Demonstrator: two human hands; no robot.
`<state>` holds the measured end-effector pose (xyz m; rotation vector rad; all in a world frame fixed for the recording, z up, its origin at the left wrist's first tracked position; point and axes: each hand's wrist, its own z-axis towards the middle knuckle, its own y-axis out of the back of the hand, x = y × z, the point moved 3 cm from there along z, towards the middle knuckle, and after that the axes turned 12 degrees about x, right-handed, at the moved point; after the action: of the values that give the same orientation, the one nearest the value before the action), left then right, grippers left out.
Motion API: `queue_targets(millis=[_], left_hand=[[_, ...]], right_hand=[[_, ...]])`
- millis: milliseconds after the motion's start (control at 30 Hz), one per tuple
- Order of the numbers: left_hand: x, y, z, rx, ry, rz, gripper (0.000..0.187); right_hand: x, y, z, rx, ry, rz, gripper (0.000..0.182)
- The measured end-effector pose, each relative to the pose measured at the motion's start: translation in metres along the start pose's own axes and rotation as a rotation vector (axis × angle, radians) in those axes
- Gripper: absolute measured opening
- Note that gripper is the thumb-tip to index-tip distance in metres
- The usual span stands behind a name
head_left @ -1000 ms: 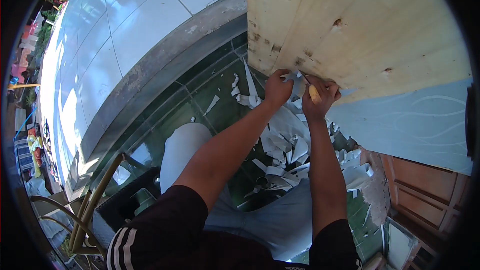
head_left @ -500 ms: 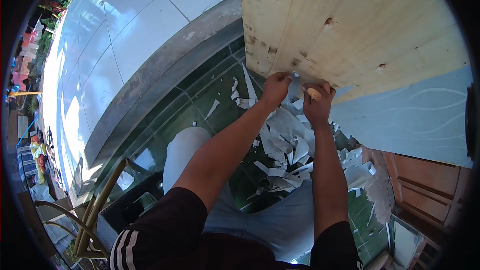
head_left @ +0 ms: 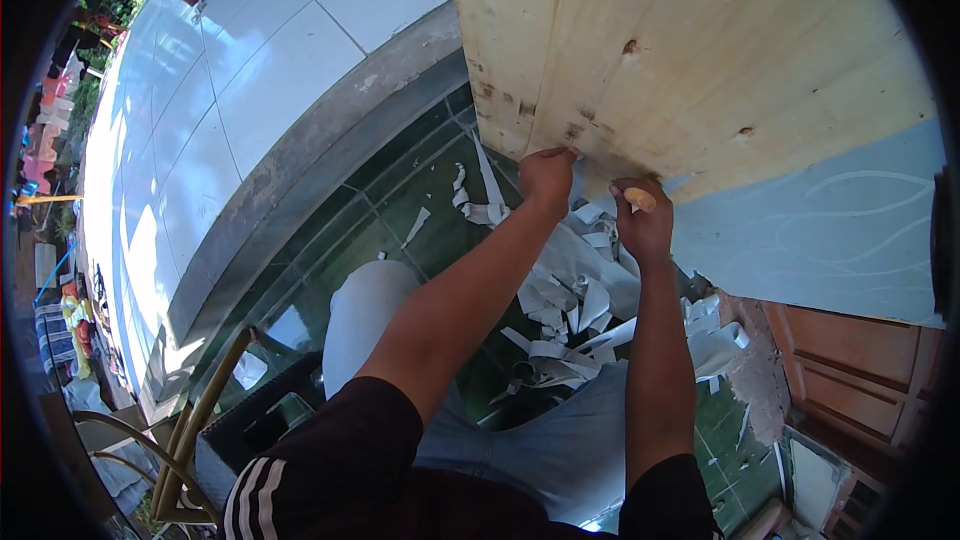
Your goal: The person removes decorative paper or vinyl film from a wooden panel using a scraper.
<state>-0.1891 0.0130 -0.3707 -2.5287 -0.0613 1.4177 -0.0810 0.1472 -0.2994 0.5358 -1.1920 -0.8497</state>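
Observation:
A pale wooden panel (head_left: 700, 50) stands before me, its lower right part under a light blue patterned covering (head_left: 810, 230). My left hand (head_left: 547, 180) is closed in a pinch at the panel's lower edge, on what looks like a loose flap of the covering, mostly hidden behind the fingers. Close to its right, my right hand (head_left: 645, 225) grips a tool by its rounded wooden handle (head_left: 640, 200). The tool's working end is out of sight against the panel. Below both hands lies a heap of peeled strips (head_left: 565, 290), white and curled.
Green floor tiles (head_left: 400, 240) carry scattered scraps. A raised concrete edge (head_left: 290, 150) borders white tiles on the left. Beside my leg stands a dark plastic crate-like object (head_left: 265, 410) near a metal-framed chair (head_left: 185, 440). A brown wooden door (head_left: 850, 370) is at the right.
The view has shifted slightly, with the panel appearing further left. My right hand has moved a little to the right along the panel; less of the loose flap shows between my hands.

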Motion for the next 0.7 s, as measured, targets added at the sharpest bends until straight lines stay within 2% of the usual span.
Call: queue_targets(millis=[67, 167, 267, 367, 567, 667, 700], left_hand=[[0.003, -0.007, 0.000, -0.057, 0.018, -0.035, 0.027], [0.005, -0.017, -0.005, -0.143, 0.005, -0.069, 0.024], [0.002, -0.022, -0.007, -0.179, -0.010, -0.043, 0.022], [0.006, -0.021, -0.002, -0.179, -0.051, -0.009, 0.021], [0.009, 0.001, -0.011, -0.074, -0.098, 0.207, 0.027], [0.022, 0.016, -0.013, -0.019, -0.049, 0.332, 0.033], [0.024, 0.020, -0.013, -0.049, -0.084, 0.402, 0.035]], right_hand=[[-0.001, 0.004, 0.000, 0.021, -0.010, 0.000, 0.003], [0.000, 0.010, -0.001, 0.060, -0.195, 0.129, 0.006], [-0.002, 0.017, 0.000, 0.097, -0.188, 0.003, 0.011], [-0.012, 0.023, -0.002, 0.079, -0.164, 0.006, 0.014], [-0.018, 0.025, -0.004, 0.108, -0.204, 0.009, 0.022], [-0.024, 0.022, -0.006, 0.110, -0.258, 0.075, 0.022], [-0.024, 0.021, -0.005, 0.083, -0.228, 0.067, 0.021]])
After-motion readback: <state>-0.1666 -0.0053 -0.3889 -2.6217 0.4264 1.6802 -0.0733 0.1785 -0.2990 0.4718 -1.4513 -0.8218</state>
